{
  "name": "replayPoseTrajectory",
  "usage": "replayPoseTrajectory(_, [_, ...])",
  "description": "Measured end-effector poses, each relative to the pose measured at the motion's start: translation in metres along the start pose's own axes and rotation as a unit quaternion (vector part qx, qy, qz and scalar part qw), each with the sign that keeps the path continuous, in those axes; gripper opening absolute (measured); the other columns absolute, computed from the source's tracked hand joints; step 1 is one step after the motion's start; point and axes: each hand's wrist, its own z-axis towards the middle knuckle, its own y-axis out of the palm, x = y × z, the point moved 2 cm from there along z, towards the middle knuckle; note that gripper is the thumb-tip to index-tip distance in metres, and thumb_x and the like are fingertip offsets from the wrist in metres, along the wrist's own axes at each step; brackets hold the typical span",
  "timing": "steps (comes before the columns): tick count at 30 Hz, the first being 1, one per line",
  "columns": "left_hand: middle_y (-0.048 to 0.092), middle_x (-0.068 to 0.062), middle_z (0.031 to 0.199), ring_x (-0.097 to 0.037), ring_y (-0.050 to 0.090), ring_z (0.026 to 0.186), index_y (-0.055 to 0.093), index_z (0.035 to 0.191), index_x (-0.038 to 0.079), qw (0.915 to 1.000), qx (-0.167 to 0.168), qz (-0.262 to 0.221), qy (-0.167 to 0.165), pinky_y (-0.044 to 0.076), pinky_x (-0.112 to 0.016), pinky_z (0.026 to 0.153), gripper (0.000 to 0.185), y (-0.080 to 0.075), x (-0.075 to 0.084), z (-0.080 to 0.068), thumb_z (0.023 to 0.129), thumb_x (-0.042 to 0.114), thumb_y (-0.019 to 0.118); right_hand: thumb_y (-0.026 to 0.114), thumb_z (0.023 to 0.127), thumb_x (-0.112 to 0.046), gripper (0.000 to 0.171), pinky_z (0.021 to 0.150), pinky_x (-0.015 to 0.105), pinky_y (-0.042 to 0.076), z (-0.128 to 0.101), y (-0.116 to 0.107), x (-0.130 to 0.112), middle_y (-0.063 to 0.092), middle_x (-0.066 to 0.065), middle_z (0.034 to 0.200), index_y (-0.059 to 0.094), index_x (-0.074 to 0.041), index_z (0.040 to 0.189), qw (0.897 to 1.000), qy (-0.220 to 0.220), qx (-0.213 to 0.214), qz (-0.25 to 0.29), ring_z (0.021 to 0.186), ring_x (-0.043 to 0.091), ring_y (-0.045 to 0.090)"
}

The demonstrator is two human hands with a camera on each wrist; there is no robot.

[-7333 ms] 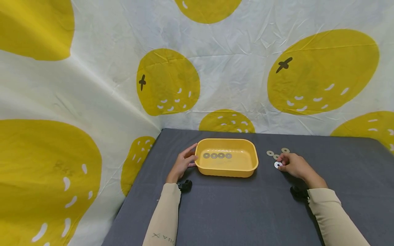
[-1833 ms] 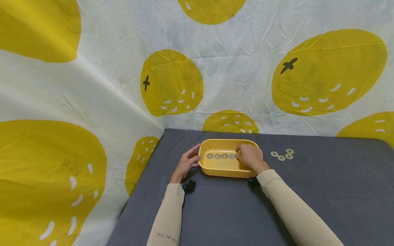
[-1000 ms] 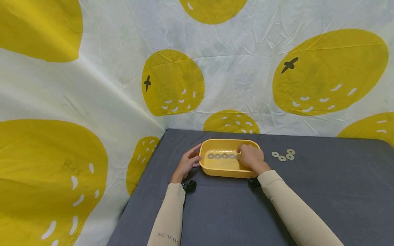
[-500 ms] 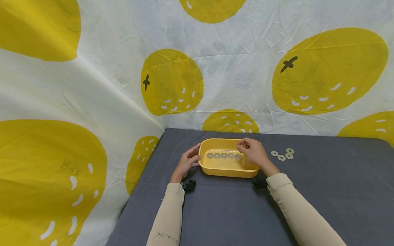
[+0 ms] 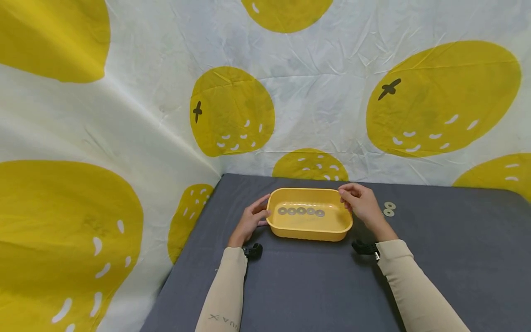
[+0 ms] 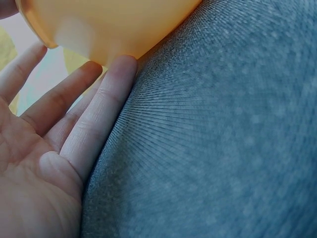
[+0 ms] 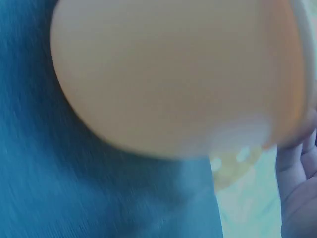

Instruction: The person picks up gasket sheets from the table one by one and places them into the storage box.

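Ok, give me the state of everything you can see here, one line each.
Tray: upright on the table, five washers inside.
Washers in tray: flat, in a row.
Loose washers: flat on the table, right of the tray; two visible.
Left hand: open, fingers against the tray's left side.
Right hand: empty, fingers loosely curled, at the tray's right end.

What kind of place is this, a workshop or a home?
Probably a staged tabletop setup, not a lived-in room: a lemon-print sheet hangs as backdrop, and a grey-covered table holds only a yellow tray and washers.

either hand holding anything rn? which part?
No grip. Left hand rests straight fingers against the yellow tray at its left wall; right hand hovers empty.
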Motion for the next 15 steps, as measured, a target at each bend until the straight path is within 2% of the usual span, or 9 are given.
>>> replayPoseTrajectory(3, [0.059, -0.012, 0.144, -0.030, 0.064, 0.124, 0.052, 0.150, 0.037, 1.0000, -0.002, 0.001, 0.001, 0.062, -0.041, 0.090, 0.058, -0.001, -0.002, 0.000, 0.098, 0.017, 0.066, 0.062, 0.103, -0.032, 0.038, 0.063, 0.030, 0.058, -0.002, -0.013, 0.009, 0.069, -0.001, 0.083, 0.063, 0.000, 0.124, 1.000, 0.013, 0.007, -0.008, 0.068, 0.013, 0.061])
replayPoseTrajectory(8, [0.059, -0.013, 0.143, -0.030, 0.064, 0.125, 0.051, 0.151, 0.036, 1.0000, -0.008, 0.003, 0.001, 0.062, -0.041, 0.091, 0.059, -0.001, -0.003, 0.001, 0.098, 0.018, 0.066, 0.058, 0.105, -0.030, 0.042, 0.067, 0.032, 0.059, -0.006, -0.038, 0.028, 0.071, 0.002, 0.087, 0.060, 0.004, 0.130, 0.998, 0.030, 0.014, -0.056, 0.073, 0.017, 0.065])
replayPoseTrajectory(15, [0.059, -0.013, 0.144, -0.033, 0.062, 0.127, 0.051, 0.151, 0.036, 1.0000, -0.004, -0.002, -0.001, 0.061, -0.041, 0.092, 0.058, -0.001, 0.000, 0.000, 0.097, 0.019, 0.067, 0.056, 0.106, -0.028, 0.044, 0.065, 0.033, 0.057, -0.011, -0.067, 0.040, 0.072, 0.019, 0.097, 0.059, 0.006, 0.133, 0.990, 0.032, -0.002, -0.136, 0.075, 0.020, 0.065])
